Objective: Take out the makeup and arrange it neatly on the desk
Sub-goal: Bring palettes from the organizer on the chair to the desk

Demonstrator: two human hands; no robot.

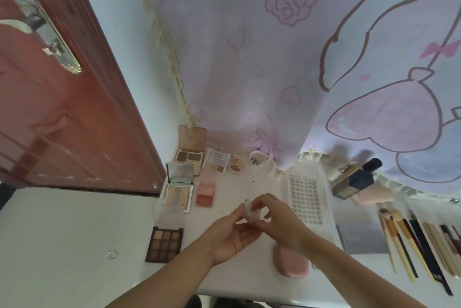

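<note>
A white desk point(249, 280) stands between a red door point(62, 108) and a cartoon-print curtain point(274, 58). At its left edge lie open palettes: a dark nine-pan eyeshadow palette point(164, 244), a mirrored contour compact point(178, 194), a brown duo point(188, 157) and a pastel grid point(216, 163), each showing its pressed pans. At centre, the left hand point(229, 240) and right hand point(277, 223) pinch a small clear case point(249, 213) from either side above the desk; what it holds cannot be made out. Slick and held only by fingertips, it could slip onto the pink pouch point(290, 261) below. To the right sit a lash tray point(305, 198), foundation bottles point(354, 178) tipped over, and brushes point(419, 245) near the desk's edge that a nudge might roll off.
</note>
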